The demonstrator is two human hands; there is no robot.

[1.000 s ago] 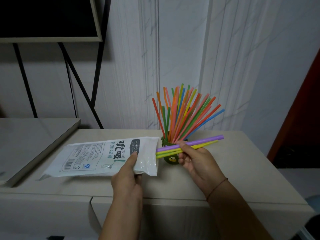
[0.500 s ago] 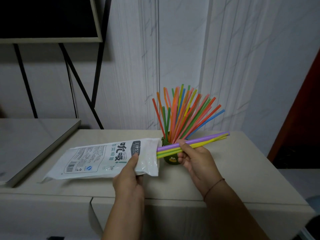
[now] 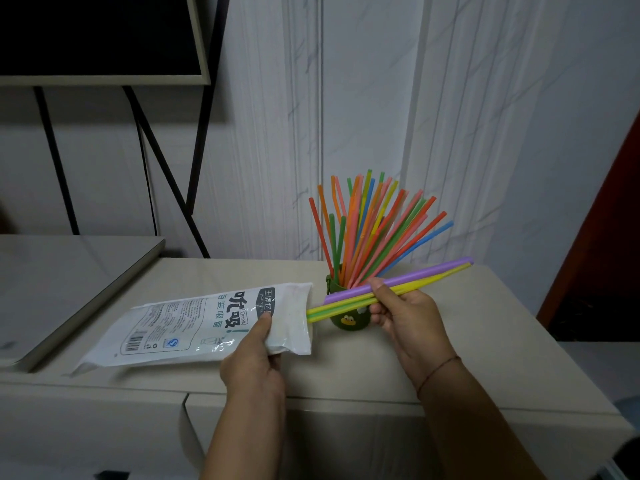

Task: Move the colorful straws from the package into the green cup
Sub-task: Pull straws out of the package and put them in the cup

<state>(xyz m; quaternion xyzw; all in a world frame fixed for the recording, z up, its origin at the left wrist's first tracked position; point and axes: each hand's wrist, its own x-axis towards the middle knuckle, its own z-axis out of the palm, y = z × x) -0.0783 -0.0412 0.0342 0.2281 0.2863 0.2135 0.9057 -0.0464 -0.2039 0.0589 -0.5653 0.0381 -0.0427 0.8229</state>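
A pale beige desk (image 3: 450,358) is set against a white, marble-veined panelled wall (image 3: 363,98), and a seam is visible along its front edge. At the left a light slab (image 3: 69,278) is raised beside it, and above that a dark framed panel (image 3: 97,36) is carried on black metal struts (image 3: 162,174). A red-brown surface (image 3: 616,237) is seen at the right edge. The white printed package (image 3: 194,327) is pinched near its open mouth by the left hand (image 3: 256,358), thumb on top. A bundle of straws (image 3: 426,278), purple, yellow and green, is gripped by the curled fingers of the right hand (image 3: 405,317). The bundle's lower ends lie at the package's mouth, and the green cup (image 3: 348,323) behind is partly hidden by it. The cup stands on the desk near the wall, with many colourful straws (image 3: 374,230) fanned out of it. A thin cord (image 3: 438,370) is worn on the right wrist.
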